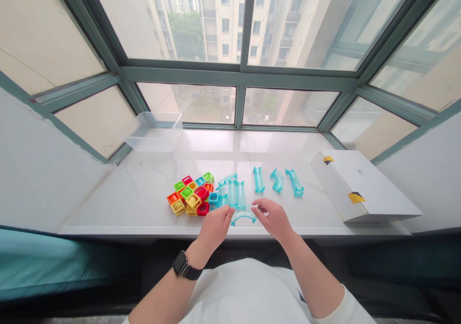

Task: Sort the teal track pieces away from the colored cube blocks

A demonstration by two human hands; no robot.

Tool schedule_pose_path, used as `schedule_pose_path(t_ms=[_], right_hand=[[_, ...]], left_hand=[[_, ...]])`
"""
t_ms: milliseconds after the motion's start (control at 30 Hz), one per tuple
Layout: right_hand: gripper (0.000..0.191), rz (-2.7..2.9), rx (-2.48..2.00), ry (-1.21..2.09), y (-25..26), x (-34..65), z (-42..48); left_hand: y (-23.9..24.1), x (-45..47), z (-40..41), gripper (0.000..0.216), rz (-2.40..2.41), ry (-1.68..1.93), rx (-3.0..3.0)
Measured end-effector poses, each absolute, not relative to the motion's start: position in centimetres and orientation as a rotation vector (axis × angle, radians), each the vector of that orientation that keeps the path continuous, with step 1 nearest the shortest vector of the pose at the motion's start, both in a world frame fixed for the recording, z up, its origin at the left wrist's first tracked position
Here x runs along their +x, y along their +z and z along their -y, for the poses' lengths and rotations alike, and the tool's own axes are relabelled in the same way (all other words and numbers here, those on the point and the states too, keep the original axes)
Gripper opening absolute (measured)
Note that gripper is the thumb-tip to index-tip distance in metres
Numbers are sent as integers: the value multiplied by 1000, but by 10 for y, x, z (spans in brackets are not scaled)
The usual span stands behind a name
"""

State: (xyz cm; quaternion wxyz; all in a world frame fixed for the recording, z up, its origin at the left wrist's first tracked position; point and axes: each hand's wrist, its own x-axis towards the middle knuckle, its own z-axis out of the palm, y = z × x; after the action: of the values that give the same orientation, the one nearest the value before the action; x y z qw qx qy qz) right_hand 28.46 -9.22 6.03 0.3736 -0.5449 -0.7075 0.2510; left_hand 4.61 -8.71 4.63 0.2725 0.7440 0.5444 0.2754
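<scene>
My left hand (216, 222) is closed, thumb and fingertips pressed together; whatever they may pinch is hidden. It is beside a curved clear-blue toy track piece (244, 214) near the sill's front edge. On the other side of that piece, my right hand (273, 217) has its fingers loosely bent, thumb and forefinger apart with nothing visible between them. Just beyond my left hand lie straight clear-blue track pieces (236, 193), side by side, with curved ones at their left. Farther off are a straight track piece (258, 179), a curved one (277, 180) and a wavy one (295, 182).
A pile of colourful hollow blocks (187, 193) sits left of the track pieces. A clear plastic bin (154, 139) stands at the back left by the window. At the right is a white box (363, 182) with yellow-black tabs. The white sill (126, 209) ends at a front edge.
</scene>
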Motion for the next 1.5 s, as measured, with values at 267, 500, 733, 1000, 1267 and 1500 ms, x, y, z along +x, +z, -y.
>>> schedule_pose_path(t_ms=[267, 500, 733, 1000, 1267, 1500], right_hand=[[22, 1841, -1136, 1145, 93, 315, 105], [16, 1744, -1191, 1201, 92, 336, 116], [13, 1571, -1345, 974, 68, 361, 125], [24, 1342, -1476, 732, 35, 394, 119], [16, 1311, -1568, 404, 2, 417, 81], [11, 1399, -1585, 230, -15, 421, 38]], left_hand=[[46, 55, 67, 60, -1311, 831, 1621], [35, 88, 45, 68, -1221, 769, 1324], [32, 141, 20, 57, -907, 799, 947], [4, 196, 14, 44, -922, 677, 1051], [-50, 216, 20, 21, -1010, 765, 1885], [-60, 213, 16, 20, -972, 763, 2014]])
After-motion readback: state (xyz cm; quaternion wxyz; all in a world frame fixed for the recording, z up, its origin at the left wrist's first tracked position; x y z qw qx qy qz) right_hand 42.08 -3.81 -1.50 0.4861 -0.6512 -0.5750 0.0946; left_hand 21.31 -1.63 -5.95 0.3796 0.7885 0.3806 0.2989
